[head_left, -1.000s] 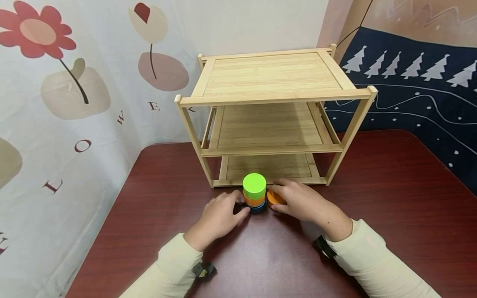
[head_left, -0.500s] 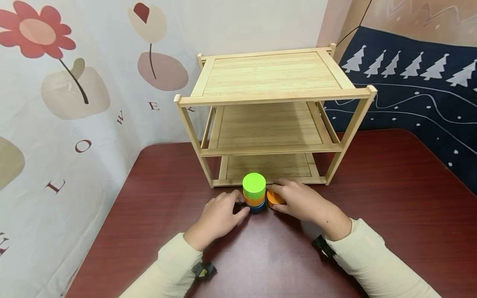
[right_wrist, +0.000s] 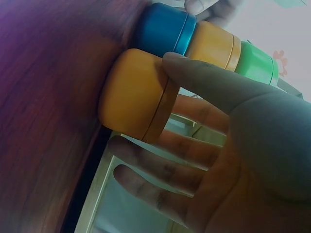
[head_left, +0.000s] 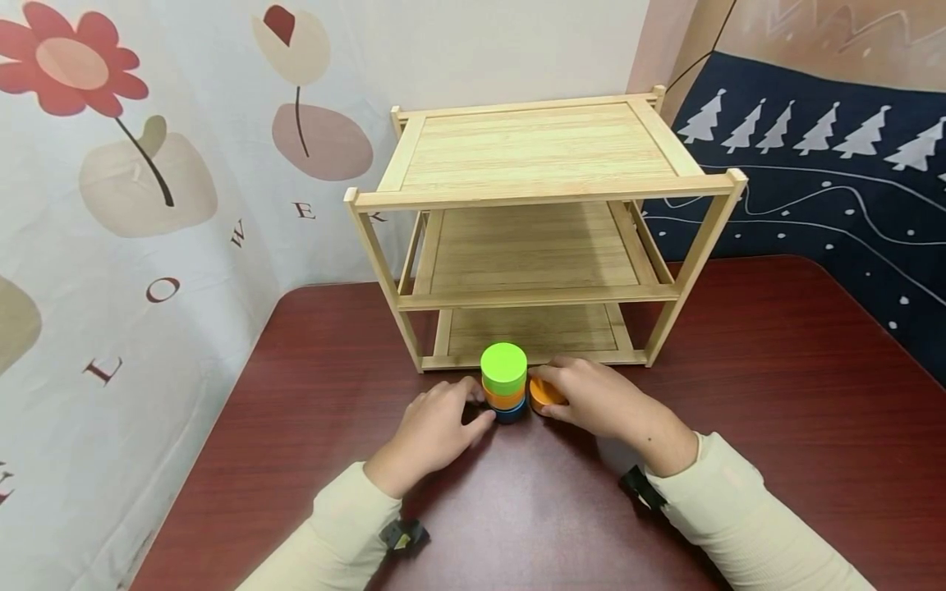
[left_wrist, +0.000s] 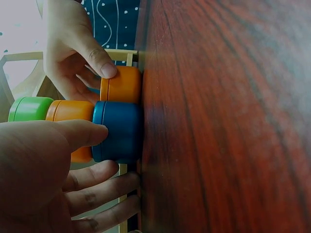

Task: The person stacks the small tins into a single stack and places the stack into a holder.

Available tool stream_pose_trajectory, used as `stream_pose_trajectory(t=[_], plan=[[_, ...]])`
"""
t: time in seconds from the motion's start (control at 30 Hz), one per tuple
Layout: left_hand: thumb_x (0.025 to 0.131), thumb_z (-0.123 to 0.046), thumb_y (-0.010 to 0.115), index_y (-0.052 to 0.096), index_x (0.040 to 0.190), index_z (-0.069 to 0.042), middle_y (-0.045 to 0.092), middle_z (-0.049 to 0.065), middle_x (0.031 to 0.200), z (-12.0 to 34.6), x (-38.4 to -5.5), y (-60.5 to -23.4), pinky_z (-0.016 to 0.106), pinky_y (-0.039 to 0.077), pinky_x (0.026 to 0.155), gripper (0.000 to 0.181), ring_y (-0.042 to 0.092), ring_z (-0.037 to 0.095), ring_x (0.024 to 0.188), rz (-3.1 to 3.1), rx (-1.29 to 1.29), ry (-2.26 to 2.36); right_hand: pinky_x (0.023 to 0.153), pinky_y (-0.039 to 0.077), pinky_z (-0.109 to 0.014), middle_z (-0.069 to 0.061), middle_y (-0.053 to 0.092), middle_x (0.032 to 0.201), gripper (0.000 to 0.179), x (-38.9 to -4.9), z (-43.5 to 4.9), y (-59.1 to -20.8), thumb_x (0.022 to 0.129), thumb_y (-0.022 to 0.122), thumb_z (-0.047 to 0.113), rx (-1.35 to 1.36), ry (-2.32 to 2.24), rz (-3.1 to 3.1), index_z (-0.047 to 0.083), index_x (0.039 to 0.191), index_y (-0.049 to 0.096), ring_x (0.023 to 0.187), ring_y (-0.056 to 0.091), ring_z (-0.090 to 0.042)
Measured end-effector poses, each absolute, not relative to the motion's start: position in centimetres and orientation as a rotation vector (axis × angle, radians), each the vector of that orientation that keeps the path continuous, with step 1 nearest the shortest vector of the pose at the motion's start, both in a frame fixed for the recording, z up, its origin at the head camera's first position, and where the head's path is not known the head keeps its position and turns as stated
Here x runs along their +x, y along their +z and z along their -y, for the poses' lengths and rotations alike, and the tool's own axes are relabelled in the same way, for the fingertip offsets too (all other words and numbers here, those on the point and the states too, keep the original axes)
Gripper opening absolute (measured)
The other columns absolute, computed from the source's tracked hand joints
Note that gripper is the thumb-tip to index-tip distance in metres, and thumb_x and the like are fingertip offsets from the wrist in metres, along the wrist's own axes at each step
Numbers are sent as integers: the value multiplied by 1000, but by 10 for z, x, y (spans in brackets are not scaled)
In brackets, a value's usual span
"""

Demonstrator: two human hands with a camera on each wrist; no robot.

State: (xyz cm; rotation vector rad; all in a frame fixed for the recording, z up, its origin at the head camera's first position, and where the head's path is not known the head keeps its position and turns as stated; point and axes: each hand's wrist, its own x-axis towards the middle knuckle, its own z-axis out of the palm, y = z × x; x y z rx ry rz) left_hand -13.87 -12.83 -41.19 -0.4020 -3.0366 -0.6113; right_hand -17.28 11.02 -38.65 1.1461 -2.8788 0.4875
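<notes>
Three small lidded round jars are stacked on the table: a dark blue jar (left_wrist: 119,131) at the bottom, an orange jar (head_left: 505,400) in the middle and a green jar (head_left: 504,368) on top. My left hand (head_left: 436,427) holds the blue jar, its thumb on one side and index fingertip on the other; the remaining fingers are spread in the left wrist view. Right beside the stack, a second orange jar (right_wrist: 136,94) stands on the table. My right hand (head_left: 602,400) grips it, thumb at the lid's edge and fingers behind, partly hidden.
Just behind the jars stands a three-tier wooden rack (head_left: 547,197), its lowest front bar close to my fingers. The dark red table (head_left: 296,394) extends to both sides. Printed cloths (head_left: 813,164) hang behind and at the sides.
</notes>
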Motion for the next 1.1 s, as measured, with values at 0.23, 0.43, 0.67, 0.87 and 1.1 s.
stream_pose_trajectory(t=[0.23,0.43,0.67,0.87,1.1], plan=[[91,-42,70,66,104,-21,71,-5,100,128,-138,-412,48,52,84,25,66,21,99,3035,-404,-609,73,53,-34,-5,67,101,36,-174,-111,-386,85,80,21,1152,471,2873,8,117,69,85,62,-14],[91,-42,70,66,104,-21,70,-6,100,128,-138,-412,48,52,85,25,65,21,99,3030,-406,-615,73,53,-35,-5,67,102,37,-173,-111,-384,86,80,24,1146,456,2875,8,117,69,85,63,-15],[90,-42,70,66,104,-21,70,-6,100,128,-138,-413,47,52,85,25,66,21,100,3026,-404,-621,74,53,-36,-5,67,103,42,-172,-112,-380,86,79,26,1130,453,2880,8,122,68,85,62,-15],[90,-41,70,66,104,-21,70,-5,100,128,-137,-412,48,52,85,25,66,21,100,3025,-398,-627,76,55,-38,-7,67,106,46,-171,-114,-375,87,79,28,1105,452,2874,9,127,66,87,64,-18],[90,-41,70,66,104,-22,70,-6,101,128,-138,-412,48,52,86,24,66,21,101,3027,-398,-625,79,56,-40,-6,67,108,44,-169,-114,-370,88,77,27,1092,475,2885,10,128,66,90,66,-20]])
